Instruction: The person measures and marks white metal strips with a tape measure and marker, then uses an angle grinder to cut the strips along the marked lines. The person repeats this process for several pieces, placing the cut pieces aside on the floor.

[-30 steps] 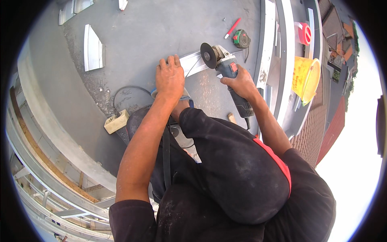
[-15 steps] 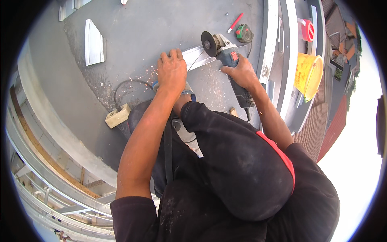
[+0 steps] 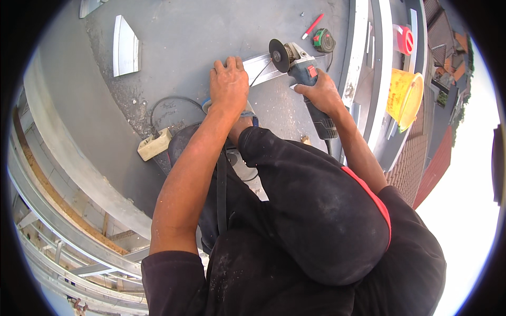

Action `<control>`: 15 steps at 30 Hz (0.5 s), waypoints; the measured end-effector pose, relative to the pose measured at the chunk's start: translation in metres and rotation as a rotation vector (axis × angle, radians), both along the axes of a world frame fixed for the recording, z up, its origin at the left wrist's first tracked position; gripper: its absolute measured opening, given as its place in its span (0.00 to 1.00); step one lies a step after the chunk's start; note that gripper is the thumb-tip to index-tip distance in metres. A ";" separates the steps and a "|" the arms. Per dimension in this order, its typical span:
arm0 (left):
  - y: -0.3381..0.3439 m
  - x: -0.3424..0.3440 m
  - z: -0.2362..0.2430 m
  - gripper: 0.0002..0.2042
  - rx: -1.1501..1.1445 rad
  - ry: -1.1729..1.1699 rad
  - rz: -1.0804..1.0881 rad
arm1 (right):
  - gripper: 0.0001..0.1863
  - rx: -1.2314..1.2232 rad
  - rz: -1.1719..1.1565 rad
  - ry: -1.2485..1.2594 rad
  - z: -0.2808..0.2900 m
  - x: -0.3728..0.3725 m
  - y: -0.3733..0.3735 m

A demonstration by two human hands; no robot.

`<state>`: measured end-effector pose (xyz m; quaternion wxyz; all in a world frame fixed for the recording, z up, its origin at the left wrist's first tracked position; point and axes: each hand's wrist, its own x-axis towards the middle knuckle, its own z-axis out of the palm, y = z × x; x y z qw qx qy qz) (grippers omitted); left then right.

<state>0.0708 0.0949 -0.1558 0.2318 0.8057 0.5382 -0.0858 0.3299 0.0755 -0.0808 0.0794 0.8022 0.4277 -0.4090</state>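
Note:
My right hand (image 3: 322, 94) is wrapped round the body of an angle grinder (image 3: 302, 68), its thumb toward the near side of the tool. The grinder's dark cutting disc (image 3: 279, 55) stands upright over a silvery metal channel (image 3: 259, 67) lying on the grey floor. A dark curved line crosses the channel left of the disc. My left hand (image 3: 229, 87) is closed over the channel's left end, fingers bent over its far edge. Just below that hand is my sandalled foot (image 3: 246, 121), partly hidden by my forearm.
Beyond the grinder lie a tape measure (image 3: 323, 40) and a red marker (image 3: 313, 26). An angled metal offcut (image 3: 126, 47) rests at far left. A cream power socket block (image 3: 154, 144) with a black cable sits left of my leg. A yellow bucket (image 3: 405, 100) stands right, past metal rails (image 3: 383, 68).
Orange sparks sprayed left of the disc earlier; none show now. The whole view has shifted slightly, while both hands keep their holds.

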 end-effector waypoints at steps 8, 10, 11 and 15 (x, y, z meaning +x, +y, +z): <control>0.003 -0.004 -0.001 0.21 0.042 -0.065 0.023 | 0.36 0.025 -0.110 0.072 0.003 0.000 0.002; 0.008 -0.007 -0.011 0.21 0.051 -0.103 0.059 | 0.34 0.064 -0.240 0.195 0.020 -0.009 0.008; 0.006 -0.006 -0.013 0.20 0.042 -0.126 0.069 | 0.34 0.093 -0.269 0.210 0.026 -0.008 0.007; 0.020 -0.008 -0.028 0.22 0.009 -0.090 0.016 | 0.33 0.216 -0.302 0.241 0.050 0.001 0.004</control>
